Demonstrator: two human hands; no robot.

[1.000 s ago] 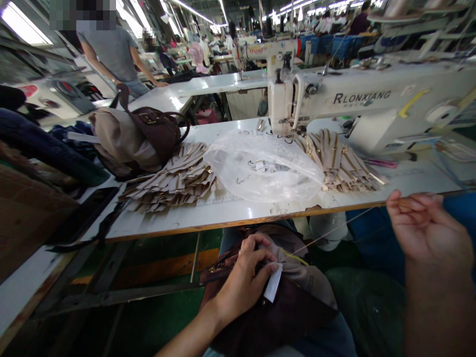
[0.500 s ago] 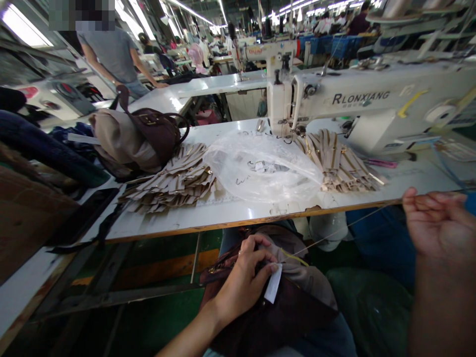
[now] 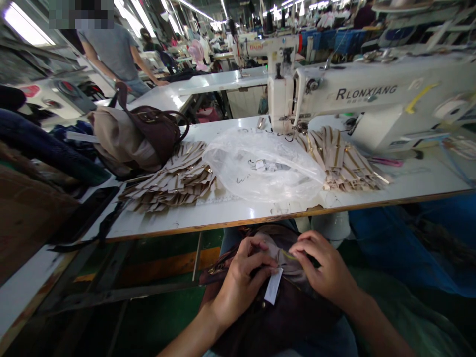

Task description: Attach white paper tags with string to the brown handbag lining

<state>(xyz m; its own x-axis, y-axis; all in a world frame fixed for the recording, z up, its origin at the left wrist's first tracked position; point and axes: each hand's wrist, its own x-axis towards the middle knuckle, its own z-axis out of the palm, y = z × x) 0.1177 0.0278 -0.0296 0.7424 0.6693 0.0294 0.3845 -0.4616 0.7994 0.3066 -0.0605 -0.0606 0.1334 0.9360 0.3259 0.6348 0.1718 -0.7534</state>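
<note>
A handbag of dark brown material and beige cloth (image 3: pixel 308 310) lies across my lap, below the table edge. My left hand (image 3: pixel 247 277) pinches its beige cloth beside a small white label (image 3: pixel 273 286), which hangs down below the thumb. Close by on the right, my right hand (image 3: pixel 327 267) has its fingertips pinched together just over the beige cloth. Whatever sits between those fingertips is too small to make out. A thin yellow strip (image 3: pixel 288 255) shows on the cloth between the two hands.
On the white table (image 3: pixel 238 213) stand a sewing machine (image 3: pixel 357 94) and a brown-and-beige bag (image 3: pixel 137 134). Bundled beige zipper strips (image 3: pixel 174 181) lie left of a clear plastic bag (image 3: pixel 260 173) holding labels, with more strips (image 3: pixel 342 163) on its right. A person (image 3: pixel 111 54) stands behind.
My right hand has come in from the far right, where it held a thread drawn taut from the bag, down to the cloth beside my left hand. My left hand has barely moved.
</note>
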